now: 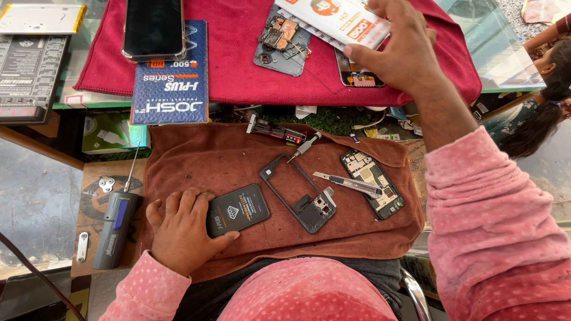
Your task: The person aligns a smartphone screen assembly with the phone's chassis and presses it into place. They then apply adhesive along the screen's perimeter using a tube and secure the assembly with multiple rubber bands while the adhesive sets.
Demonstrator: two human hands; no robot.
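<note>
At lower left, the left hand (181, 229) is pinning a dark flat packet (237, 209) to the brown cloth (226, 157) (steadying it); the right hand (404, 50), top centre, is grasping a white-orange packet (336, 21).

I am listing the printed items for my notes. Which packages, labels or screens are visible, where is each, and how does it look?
Phone: top left on red cloth, dark blank screen.
Blue box: under the phone, flat, white and orange print.
White packet: top centre, under right hand, orange marks.
Dark pack: brown cloth, touched by left hand.
</note>
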